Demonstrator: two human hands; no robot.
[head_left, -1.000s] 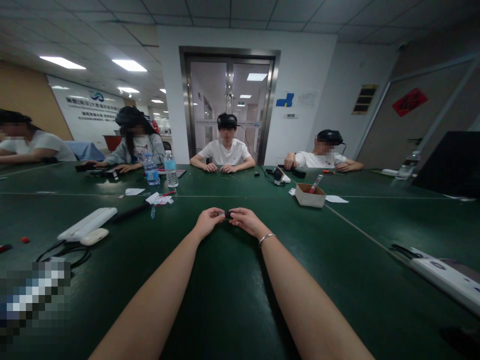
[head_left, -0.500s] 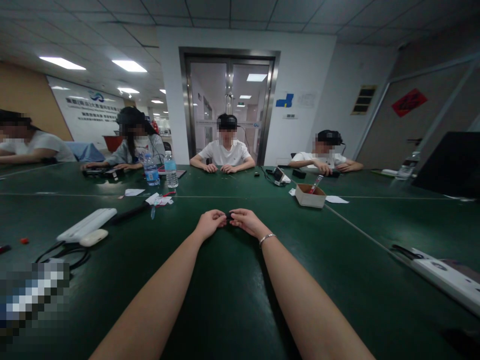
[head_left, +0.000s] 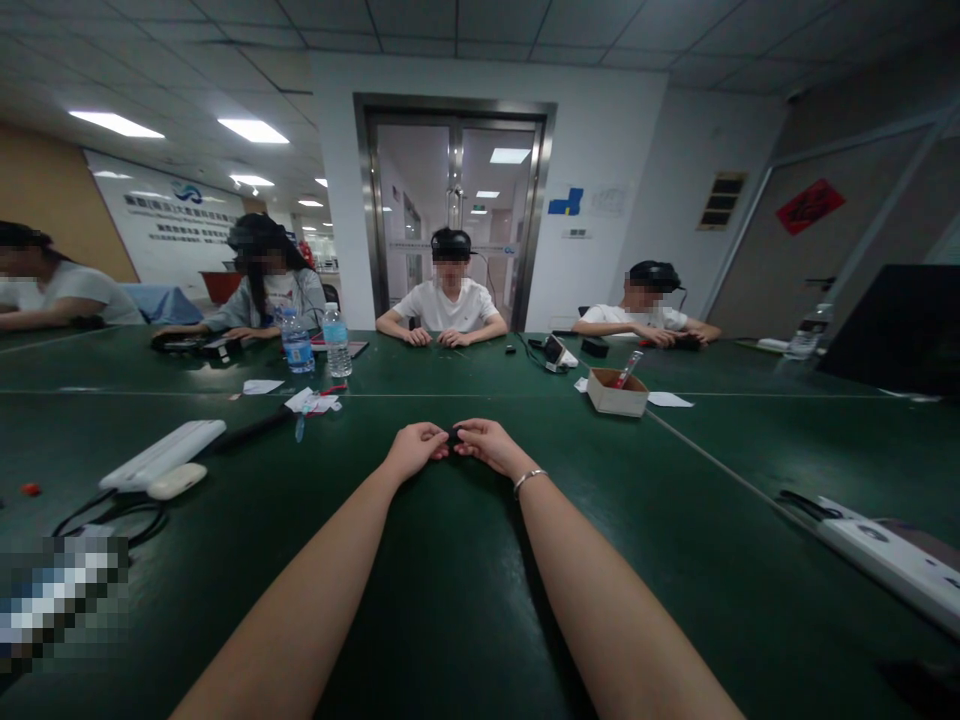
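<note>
Both my arms stretch forward over the dark green table (head_left: 442,560), and the hands meet near its middle. A small black object (head_left: 453,436) sits between the fingertips; its kind is too small to make out. My left hand (head_left: 414,449) pinches it from the left side, thumb and fingers closed. From the right, my right hand (head_left: 489,446) grips it in the same way, with a silver bracelet (head_left: 529,482) on that wrist. The fingers cover most of the object.
A cardboard box (head_left: 616,396) holding a red-and-white item stands ahead to the right. Water bottles (head_left: 337,345) and paper scraps (head_left: 313,402) lie ahead to the left. A white power strip (head_left: 892,555) is at right, a white device (head_left: 161,455) at left. Several people sit opposite.
The view has shifted slightly, so most things sit a little further left. My hands stay together around the small black object, with only slight finger movement.
</note>
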